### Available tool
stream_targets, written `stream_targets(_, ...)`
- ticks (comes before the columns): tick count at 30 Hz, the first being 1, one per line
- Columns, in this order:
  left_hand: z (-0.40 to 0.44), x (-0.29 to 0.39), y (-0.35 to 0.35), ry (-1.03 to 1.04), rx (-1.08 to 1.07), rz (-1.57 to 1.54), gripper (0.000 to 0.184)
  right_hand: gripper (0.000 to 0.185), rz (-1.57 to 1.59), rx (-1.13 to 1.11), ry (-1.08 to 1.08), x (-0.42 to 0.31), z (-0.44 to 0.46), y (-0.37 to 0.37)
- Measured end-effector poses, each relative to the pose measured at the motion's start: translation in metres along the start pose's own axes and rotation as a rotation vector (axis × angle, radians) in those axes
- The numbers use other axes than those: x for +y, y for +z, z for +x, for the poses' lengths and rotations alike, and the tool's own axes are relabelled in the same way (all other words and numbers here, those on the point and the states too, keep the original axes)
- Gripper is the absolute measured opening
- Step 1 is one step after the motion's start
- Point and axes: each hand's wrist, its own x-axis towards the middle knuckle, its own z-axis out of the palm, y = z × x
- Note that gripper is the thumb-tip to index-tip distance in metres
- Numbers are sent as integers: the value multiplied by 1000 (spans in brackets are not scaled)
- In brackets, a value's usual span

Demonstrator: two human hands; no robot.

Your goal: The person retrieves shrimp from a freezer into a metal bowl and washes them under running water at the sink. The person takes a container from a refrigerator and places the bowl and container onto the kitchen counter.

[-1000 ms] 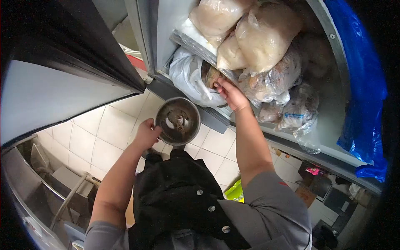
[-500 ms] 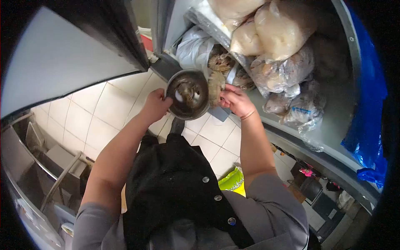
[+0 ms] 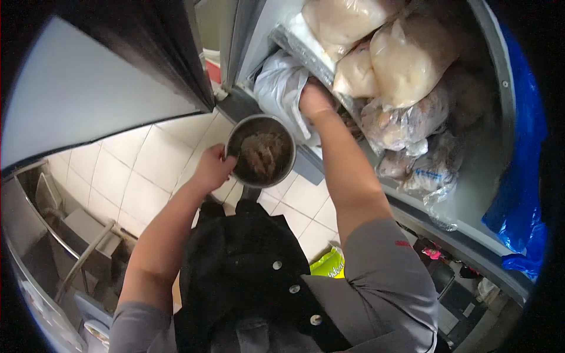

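My left hand [image 3: 213,167] grips the rim of a round metal bowl [image 3: 234,136] from its left side, thumb over the edge. Inside the bowl lies a brownish, translucent clump [image 3: 263,154] that looks like shrimp. My right hand [image 3: 316,99] reaches into a white plastic bag [image 3: 275,82] on the lower level of an open freezer or fridge. Its fingers are hidden in the bag and under the shelf edge, so what they touch does not show.
Clear bags of pale food [image 3: 406,59] are piled on the shelf above my right hand. More wrapped bags [image 3: 432,162] lie to the right, near blue plastic [image 3: 521,200]. An open door [image 3: 100,100] stands at left. A yellow-green bag [image 3: 328,263] is on the tiled floor.
My right hand has left the bowl's right side and moved up into the white bag. The beige shrimp-like clump it held is now in the bowl, which has shifted slightly down.
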Motion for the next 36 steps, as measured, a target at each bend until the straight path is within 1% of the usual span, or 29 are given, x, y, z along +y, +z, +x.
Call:
stream_targets(2,0,-6,-7,-40,-37,29,14,54,-226,635,-145,37,45,71)
stream_targets(3,-3,-6,-10,-55,-28,27,14,66,-58,320,-104,34,67,63)
stream_targets(5,-6,-6,-16,-89,-11,20,13,60,-15,307,-92,32,68,66)
stream_targets(7,-4,-8,-19,-57,51,-6,17,56,-38,313,-108,22,69,63)
stream_targets(8,-5,-10,-18,-49,70,-21,19,54,-34,299,-66,19,68,63)
stream_targets(10,-1,-17,-23,-59,58,-49,18,52,-23,268,17,4,62,52)
stream_targets(13,3,-24,-28,-83,56,-57,16,48,-82,135,-41,4,70,35)
stream_targets(15,0,-27,-30,-94,50,-40,15,46,-30,124,-44,9,82,43)
stream_targets(18,3,-22,-34,-70,42,-25,13,51,-50,89,-54,7,76,34)
stream_targets(20,-1,-22,-35,-76,35,-52,13,60,-133,58,-136,5,72,27)
stream_targets(21,-1,-22,-35,-76,40,-47,13,53,-164,267,-212,4,63,35)
stream_targets(24,1,-19,-35,-53,30,-52,13,44,-110,-97,-130,-22,42,1)
stream_targets(27,-3,-3,-29,-83,34,-24,13,36,-17,-197,-141,-23,40,-3)
stream_targets(30,0,-12,-25,-75,16,-51,13,30,2,-291,-128,-20,35,0)
stream_targets(33,-1,-9,-17,-72,23,-14,14,28,-106,-227,-227,-20,34,12)
stream_targets(36,-1,-10,-13,-48,14,4,15,27,-70,-186,-230,-17,36,18)
